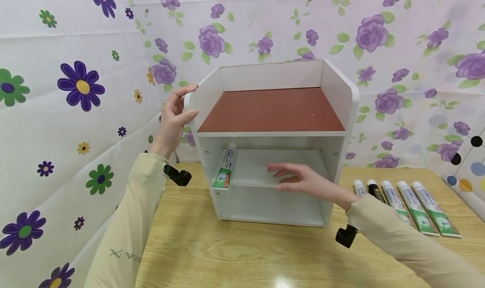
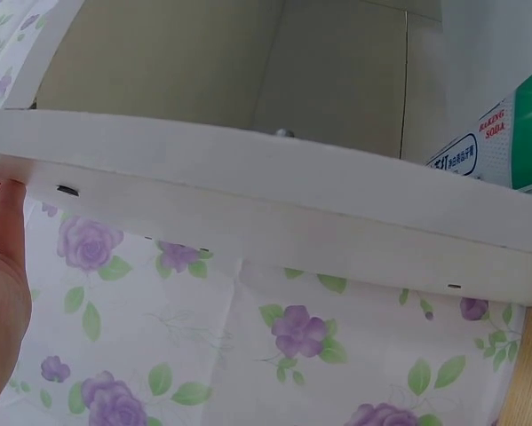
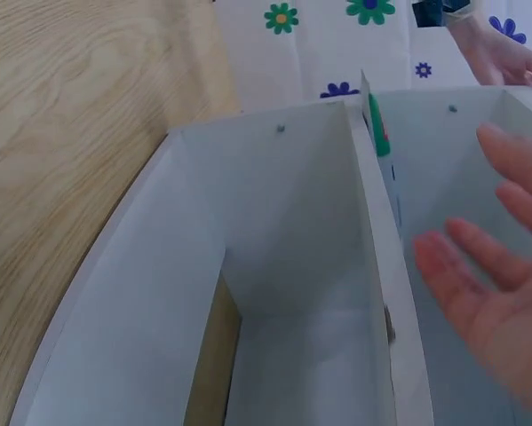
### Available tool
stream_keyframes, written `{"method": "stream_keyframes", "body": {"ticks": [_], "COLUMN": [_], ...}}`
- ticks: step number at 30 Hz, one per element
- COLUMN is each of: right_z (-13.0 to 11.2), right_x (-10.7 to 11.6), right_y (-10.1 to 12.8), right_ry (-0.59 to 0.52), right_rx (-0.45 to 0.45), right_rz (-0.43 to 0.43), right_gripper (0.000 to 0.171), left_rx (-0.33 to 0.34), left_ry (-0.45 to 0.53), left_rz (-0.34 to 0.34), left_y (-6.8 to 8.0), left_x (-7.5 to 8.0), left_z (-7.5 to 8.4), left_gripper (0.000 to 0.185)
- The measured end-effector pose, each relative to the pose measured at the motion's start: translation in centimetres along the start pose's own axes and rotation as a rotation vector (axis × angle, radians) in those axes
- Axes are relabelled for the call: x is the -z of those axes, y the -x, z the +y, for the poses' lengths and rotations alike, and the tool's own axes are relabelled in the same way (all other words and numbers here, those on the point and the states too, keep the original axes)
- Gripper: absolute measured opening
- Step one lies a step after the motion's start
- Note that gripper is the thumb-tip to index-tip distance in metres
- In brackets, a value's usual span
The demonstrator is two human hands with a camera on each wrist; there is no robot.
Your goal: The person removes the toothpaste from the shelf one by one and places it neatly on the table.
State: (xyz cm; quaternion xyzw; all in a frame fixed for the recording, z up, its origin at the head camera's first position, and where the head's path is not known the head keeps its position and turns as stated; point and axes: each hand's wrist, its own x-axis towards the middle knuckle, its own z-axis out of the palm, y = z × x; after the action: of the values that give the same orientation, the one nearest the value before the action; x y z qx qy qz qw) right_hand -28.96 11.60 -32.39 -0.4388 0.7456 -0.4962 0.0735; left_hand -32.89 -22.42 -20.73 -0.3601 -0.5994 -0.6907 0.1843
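Note:
A small white shelf unit (image 1: 270,134) with a reddish-brown top surface stands on the table. At its upper left, my left hand (image 1: 175,118) holds the side panel, thumb and fingers about the rounded front corner; the left wrist view shows part of that hand (image 2: 3,293) along the panel's outer face. On the middle shelf board (image 1: 280,161), a green-and-white toothpaste tube (image 1: 226,166) lies against the left wall, its cap toward the back. My right hand (image 1: 297,177), fingers loosely bent and holding nothing, hovers in front of that board, right of the tube.
Several toothpaste tubes lie in a row on the table's right side, among them a black tube (image 1: 376,191) and a green-and-white one (image 1: 435,208). The wooden table (image 1: 242,254) extends in front of the unit. Flowered cloth (image 1: 261,22) hangs behind and on the left.

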Motion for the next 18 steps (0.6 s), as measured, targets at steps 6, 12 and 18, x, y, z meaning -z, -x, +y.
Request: {"method": "stream_keyframes", "body": {"ticks": [6, 12, 18], "right_z": [0.0, 0.4, 0.2], "right_x": [-1.6, -3.1, -4.2], "right_y": [-2.4, -4.4, -6.7], "right_ry": [0.032, -0.008, -0.027], "right_rx": [-0.041, -0.08, -0.107], "right_rz": [0.106, 0.161, 0.219], "right_gripper": [0.047, 0.049, 0.045], "left_rx": [-0.008, -0.002, -0.002], "left_ry": [-0.001, 0.005, 0.003], "left_rz": [0.0, -0.003, 0.001], "left_y": [0.1, 0.0, 0.0], "left_x": [0.0, -0.1, -0.1], "left_z": [-0.1, -0.2, -0.1], "left_gripper": [0.046, 0.047, 0.046]}}
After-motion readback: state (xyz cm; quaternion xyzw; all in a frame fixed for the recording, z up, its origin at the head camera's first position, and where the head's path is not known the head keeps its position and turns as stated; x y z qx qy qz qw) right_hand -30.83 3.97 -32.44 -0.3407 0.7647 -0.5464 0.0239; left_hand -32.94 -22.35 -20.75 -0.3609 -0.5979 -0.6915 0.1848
